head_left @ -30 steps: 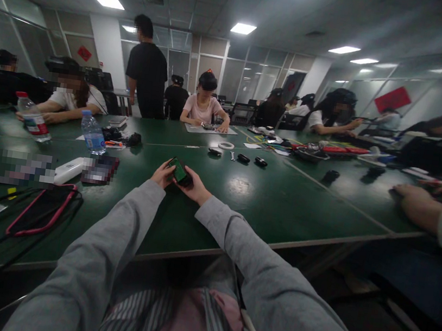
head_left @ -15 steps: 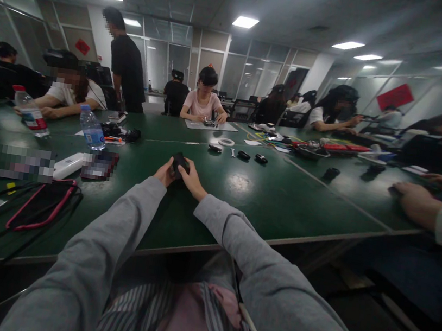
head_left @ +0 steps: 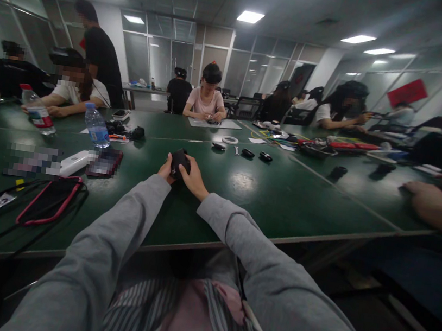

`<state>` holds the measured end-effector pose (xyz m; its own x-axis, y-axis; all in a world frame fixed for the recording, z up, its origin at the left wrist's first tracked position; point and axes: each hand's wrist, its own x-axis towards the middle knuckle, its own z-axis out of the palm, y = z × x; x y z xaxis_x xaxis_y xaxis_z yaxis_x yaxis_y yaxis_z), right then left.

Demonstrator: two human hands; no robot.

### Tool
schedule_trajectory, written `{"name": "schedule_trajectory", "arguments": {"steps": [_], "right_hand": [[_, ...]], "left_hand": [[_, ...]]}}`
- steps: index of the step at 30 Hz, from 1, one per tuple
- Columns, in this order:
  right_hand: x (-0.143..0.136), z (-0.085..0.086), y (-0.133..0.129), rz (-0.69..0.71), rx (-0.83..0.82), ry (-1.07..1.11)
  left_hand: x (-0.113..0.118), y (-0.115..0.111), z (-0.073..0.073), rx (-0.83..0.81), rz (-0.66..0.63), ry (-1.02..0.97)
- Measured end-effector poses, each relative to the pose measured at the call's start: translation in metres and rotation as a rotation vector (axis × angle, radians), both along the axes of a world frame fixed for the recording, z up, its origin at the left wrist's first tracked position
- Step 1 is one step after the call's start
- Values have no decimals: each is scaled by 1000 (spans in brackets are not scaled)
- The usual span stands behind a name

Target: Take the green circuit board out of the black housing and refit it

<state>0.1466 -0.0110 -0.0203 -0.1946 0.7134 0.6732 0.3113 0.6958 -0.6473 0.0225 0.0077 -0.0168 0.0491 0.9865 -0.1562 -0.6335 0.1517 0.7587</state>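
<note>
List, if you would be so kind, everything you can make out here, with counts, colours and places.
Held object: 1, black, centre
Tabletop: seamed, green, across the view
Bottles: 2, clear, red-capped and blue-capped, left
Pouch-like item: 1, black with pink rim, near left
Oblong item: 1, white, left
Ring: 1, white, centre, farther back
Wrench-like tool: 1, silvery, below the ring
Small objects: 3, black, flanking that tool
Clutter: uncountable, mixed colours, back right
Other people: several, mixed clothing, around the room
Ceiling lights: several, white, overhead
Left hand: 1, bare, on the held object
Right hand: 1, bare, likewise
Sleeves: 2, grey, foreground
</note>
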Motion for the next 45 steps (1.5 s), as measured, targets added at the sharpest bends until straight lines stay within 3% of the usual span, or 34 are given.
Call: {"name": "schedule_trajectory", "arguments": {"steps": [5, 8, 14, 20, 24, 29, 40, 43, 45], "right_hand": [[4, 4, 8, -46, -38, 143], [8, 4, 18, -21, -199, 338], [14, 5, 29, 262, -751, 760], [15, 10, 21, 377, -913, 873], [17, 12, 17, 486, -995, 823], [19, 11, 15, 566, -1030, 731], [16, 3, 23, 494, -878, 611], [15, -2, 27, 428, -846, 571], [15, -5, 31, 314, -816, 549]], "left_hand": [[-6, 6, -2, 7, 72, -34], [-10, 5, 0, 12, 100, -55], [-14, 0, 4, -13, 59, -96], [-14, -6, 11, 5, -10, -120], [-13, -7, 12, -26, 6, -106], [-12, -8, 12, -71, 63, -103], [-14, -5, 12, -58, 87, -146], [-14, -4, 10, -54, 91, -140], [-15, -4, 10, -29, 97, -134]]}}
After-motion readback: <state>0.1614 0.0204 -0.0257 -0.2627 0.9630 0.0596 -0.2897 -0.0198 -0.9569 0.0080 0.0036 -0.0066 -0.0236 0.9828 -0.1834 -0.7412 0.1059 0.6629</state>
